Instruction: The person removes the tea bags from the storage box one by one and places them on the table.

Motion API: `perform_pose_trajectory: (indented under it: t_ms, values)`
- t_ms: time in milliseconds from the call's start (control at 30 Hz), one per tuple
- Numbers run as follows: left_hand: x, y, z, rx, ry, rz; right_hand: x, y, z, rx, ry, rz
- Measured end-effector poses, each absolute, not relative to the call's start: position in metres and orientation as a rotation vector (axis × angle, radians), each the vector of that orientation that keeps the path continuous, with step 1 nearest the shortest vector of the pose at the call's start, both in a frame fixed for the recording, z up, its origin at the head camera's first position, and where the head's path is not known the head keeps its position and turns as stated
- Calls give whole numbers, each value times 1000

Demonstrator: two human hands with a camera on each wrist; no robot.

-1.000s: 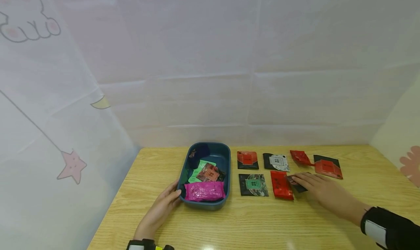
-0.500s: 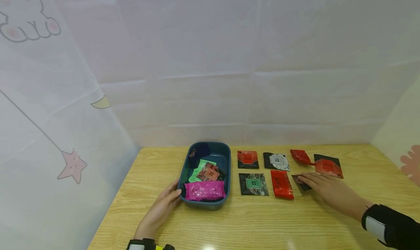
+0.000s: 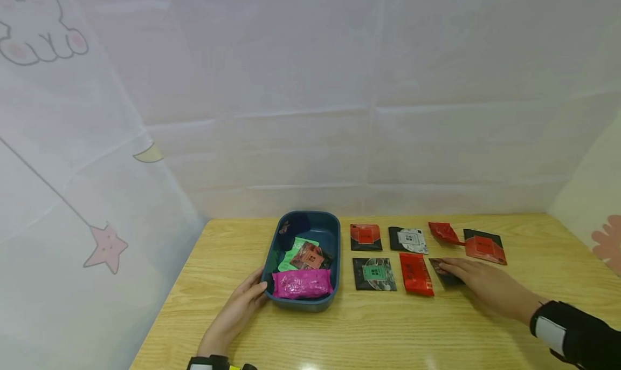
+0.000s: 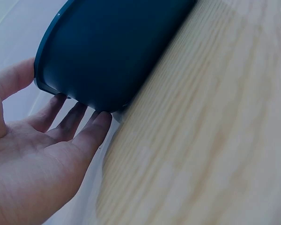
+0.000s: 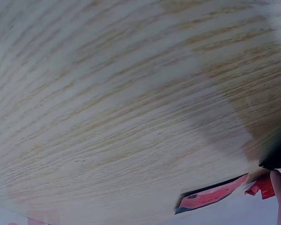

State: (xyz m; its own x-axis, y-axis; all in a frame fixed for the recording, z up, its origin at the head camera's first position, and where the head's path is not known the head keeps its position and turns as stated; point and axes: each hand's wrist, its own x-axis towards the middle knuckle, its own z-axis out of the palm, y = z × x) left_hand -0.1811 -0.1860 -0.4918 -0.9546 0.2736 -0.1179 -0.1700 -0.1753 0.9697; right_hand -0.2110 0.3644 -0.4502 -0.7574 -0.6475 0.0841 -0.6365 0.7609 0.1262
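Note:
My left hand (image 3: 237, 305) holds the near left corner of a dark blue plastic box (image 3: 338, 240). In the left wrist view the thumb touches the rim and the fingertips press the box's outer wall (image 4: 93, 51). Inside lie a shiny pink packet (image 3: 303, 283), a green sachet (image 3: 286, 263) and a brown-red sachet (image 3: 306, 255). My right hand (image 3: 485, 283) holds a dark sachet (image 3: 443, 273) at the table, its fingers over the right part. Only the thumb and a dark edge of that sachet (image 5: 278, 152) show in the right wrist view.
Left of the right hand lie a red packet (image 3: 415, 274) and a black-green sachet (image 3: 374, 274). Behind are a red-black sachet (image 3: 366, 237), a black-white sachet (image 3: 408, 240), a crumpled red packet (image 3: 443, 232) and another red-black sachet (image 3: 485, 246). A white cloth wall (image 3: 301, 143) backs the table.
My right hand has shifted slightly right with the dark sachet, which now lies apart from the red packet it was against. My left hand and the box have stayed put.

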Motion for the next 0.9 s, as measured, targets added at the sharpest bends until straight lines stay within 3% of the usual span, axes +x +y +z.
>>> perform_pose_trajectory:
  t_ms: [900]
  values:
    - [-181, -186, -491, 109, 1817, 2187, -212, 360, -438, 968, -3024, 2]
